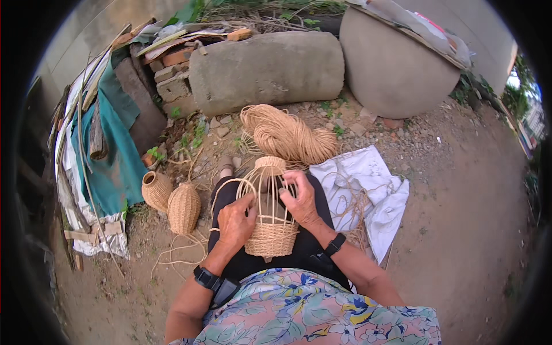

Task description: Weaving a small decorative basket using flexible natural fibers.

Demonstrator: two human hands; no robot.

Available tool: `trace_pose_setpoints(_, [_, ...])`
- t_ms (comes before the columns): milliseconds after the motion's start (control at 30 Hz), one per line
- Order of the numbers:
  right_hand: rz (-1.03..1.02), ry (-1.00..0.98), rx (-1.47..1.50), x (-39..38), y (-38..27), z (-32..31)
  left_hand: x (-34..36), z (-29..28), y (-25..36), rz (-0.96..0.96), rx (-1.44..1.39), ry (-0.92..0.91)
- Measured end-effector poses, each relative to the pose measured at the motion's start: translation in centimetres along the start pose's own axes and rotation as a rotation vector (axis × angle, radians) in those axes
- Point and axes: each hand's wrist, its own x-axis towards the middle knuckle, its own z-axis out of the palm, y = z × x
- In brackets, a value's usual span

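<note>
In the head view, the basket [269, 240] rests on the lap [319, 210], between both hands. Weaving around its open ribs [274, 196] seems the step in hand; the next move probably calls for even spacing. The left hand [236, 225] is curled at the left ribs, the right hand [303, 202] bent, partly spread, at the right ribs. Whether either pinches anything, I cannot tell.

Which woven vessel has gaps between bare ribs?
The half-woven vessel between the left hand and right hand: bare ribs join its two woven bands. On the ground, the farther vessel and nearer vessel show closely woven sides.
</note>
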Motion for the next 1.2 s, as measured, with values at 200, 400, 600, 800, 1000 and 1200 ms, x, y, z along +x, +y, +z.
trace_pose_setpoints(200, [0.035, 0.029, -0.305, -0.8, -1.8, 0.5, -0.6, -0.3, 1.4, 0.316, 0.166, 0.154])
trace_pose_setpoints(400, [0.196, -0.023, -0.351, -0.3, -2.6, -0.6, -0.5, 0.1, 3.6, 0.434, 0.227, 0.071])
trace_pose_setpoints(600, [0.445, -0.171, -0.392, 1.0, -3.0, 1.3, -0.8, -0.8, 2.5, 0.269, 0.094, -0.025])
trace_pose_setpoints(800, [0.479, -0.21, -0.358, 1.2, 0.4, 2.2, -1.4, -0.7, -1.5, -0.156, -0.707, -0.085])
trace_pose_setpoints(1000, [0.403, -0.161, -0.231, 0.3, 0.3, 1.7, -1.6, -2.0, -0.2, -0.351, -1.076, -0.258])
trace_pose_setpoints(1200, [0.312, -0.116, -0.143, 0.2, 2.7, 3.8, -1.9, -3.5, -0.5, -0.405, -0.78, -0.205])
